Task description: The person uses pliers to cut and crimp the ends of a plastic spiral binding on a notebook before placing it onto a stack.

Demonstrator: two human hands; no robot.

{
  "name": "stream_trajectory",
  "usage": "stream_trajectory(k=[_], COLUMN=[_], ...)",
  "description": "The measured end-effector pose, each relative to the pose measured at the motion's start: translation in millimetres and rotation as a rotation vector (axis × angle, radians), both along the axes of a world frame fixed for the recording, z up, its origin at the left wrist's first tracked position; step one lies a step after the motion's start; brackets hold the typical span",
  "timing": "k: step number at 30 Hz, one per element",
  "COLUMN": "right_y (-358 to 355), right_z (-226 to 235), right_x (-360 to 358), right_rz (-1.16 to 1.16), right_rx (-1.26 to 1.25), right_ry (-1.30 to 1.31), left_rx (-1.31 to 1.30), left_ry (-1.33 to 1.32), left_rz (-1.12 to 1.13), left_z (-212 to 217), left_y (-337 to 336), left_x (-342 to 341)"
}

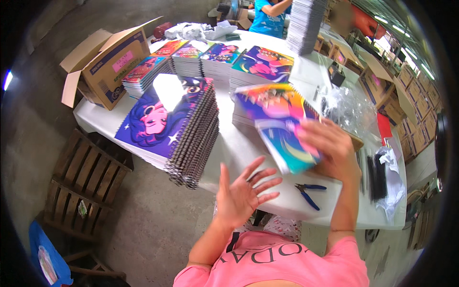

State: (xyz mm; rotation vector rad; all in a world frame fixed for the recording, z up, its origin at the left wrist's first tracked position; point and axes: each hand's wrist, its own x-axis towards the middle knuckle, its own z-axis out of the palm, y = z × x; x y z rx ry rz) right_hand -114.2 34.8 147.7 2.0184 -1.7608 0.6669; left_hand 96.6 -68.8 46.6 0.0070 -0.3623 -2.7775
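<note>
My left hand [244,193] is raised off the table's near edge, palm up and fingers spread, with nothing in it. My right hand [330,148], blurred by motion, grips the right side of a colourful notebook [287,148] with a teal and blue cover, tilted above the table. Behind it, another bright notebook [267,103] in orange and purple is partly covered and smeared. To the left stands a tall stack of spiral notebooks [158,115], black coils toward me, a purple-haired drawn figure on top. Blue-handled cutting pliers [311,191] lie near my right forearm.
More notebook stacks [220,55] line the table's back. An open cardboard box [110,67] stands at left, a tall pile of sheets [303,24] at the back. Clear plastic [344,110] and black spiral coils [377,177] lie right. A wooden slatted chair [86,182] stands left; another person [267,19] works beyond.
</note>
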Motion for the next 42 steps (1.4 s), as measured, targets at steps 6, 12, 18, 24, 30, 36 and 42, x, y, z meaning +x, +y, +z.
stream_trajectory(k=[6, 12, 18, 24, 30, 36, 42], right_y=[94, 103, 69, 84, 116, 142, 141], right_z=[-10, -137, -195, -199, -227, -223, -195], right_x=[16, 20, 71, 65, 44, 17, 6], right_rz=[-0.051, 0.464, -0.147, -0.350, -0.583, -0.580, -0.326], right_rx=[0.175, -0.371, -0.276, -0.130, -0.050, -0.106, 0.161], right_ry=[0.088, -1.831, -1.535, -1.082, -0.973, -0.934, -1.015], left_rx=[-0.399, -1.092, -1.295, -1.820, -2.174, -2.034, -2.352], left_ry=[-0.018, -0.270, -0.459, -0.834, -1.013, -0.743, -0.549], left_rz=[-0.084, 0.221, 0.559, 0.687, 0.707, 1.284, 0.841], left_z=[-25, -73, -131, -130, -150, -86, -30], left_y=[-40, -50, -27, 1, 28, 53, 85], left_x=[-18, -3, 3, -2, -19, -71, -92])
